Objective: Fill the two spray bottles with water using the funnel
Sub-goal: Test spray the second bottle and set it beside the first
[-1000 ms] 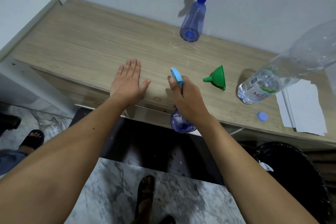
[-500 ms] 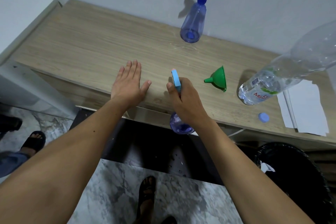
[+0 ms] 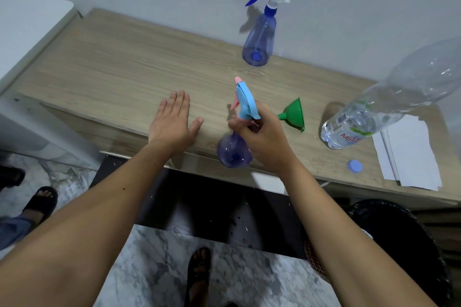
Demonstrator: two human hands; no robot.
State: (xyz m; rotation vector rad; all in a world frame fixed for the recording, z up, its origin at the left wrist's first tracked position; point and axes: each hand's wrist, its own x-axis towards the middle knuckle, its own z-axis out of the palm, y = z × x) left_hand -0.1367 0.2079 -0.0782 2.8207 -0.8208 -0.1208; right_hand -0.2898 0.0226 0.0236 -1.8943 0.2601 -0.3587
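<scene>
The right hand grips the neck of the near spray bottle, which sits at the bench front edge; the left hand lies flat and released beside it. Judged step: getting its sprayer top off. Next the funnel, lying just right, must seat in the neck. Open bench lies left; the water bottle crowds the right; the far spray bottle stands by the wall

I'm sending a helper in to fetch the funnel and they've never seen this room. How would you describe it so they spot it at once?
Look on the wooden table against the wall. Near its front edge, between the right hand gripping a spray bottle and the big water bottle, the funnel lies on its side. It is the only green thing there, small and cone-shaped.
</scene>
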